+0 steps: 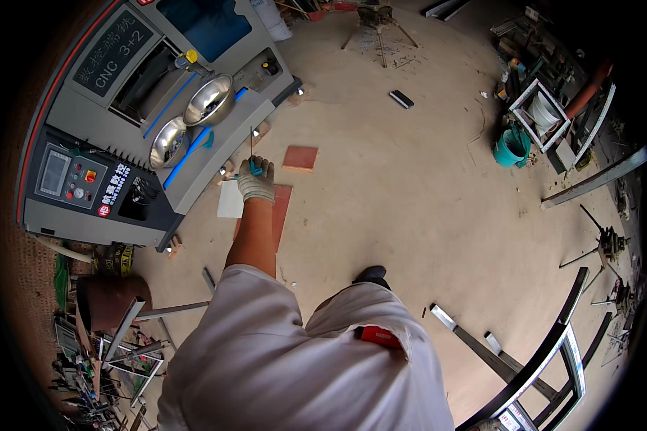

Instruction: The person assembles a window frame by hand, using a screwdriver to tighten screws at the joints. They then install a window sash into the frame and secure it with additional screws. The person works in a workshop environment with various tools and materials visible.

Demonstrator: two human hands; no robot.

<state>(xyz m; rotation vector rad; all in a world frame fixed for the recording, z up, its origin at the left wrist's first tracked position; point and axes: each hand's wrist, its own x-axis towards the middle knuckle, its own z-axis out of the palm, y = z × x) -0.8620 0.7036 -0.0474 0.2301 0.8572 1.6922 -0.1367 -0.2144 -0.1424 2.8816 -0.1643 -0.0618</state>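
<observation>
Just beside the grey machine (86, 122), whose ledge (228, 138) bears two metal bowls (226, 103) of small parts (171, 152), the gloved left hand (257, 184) has its fingers curled around a thin teal-handled tool (256, 169); the grip appears complete, the tool's use outstanding.

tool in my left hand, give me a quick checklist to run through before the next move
1. Tool in the left hand's fingers: ok, the thin rod points away from the body.
2. Glove on that hand: ok, worn, with the forearm bare.
3. Bowls on the machine ledge: ok, both there with small items inside.
4. Machine stopped: cannot tell from this view.
5. Floor free near the hand: not ok, a red slab lies there and might trip you.
6. Shoe apart from the metal bars: ok, bare floor between.
</observation>
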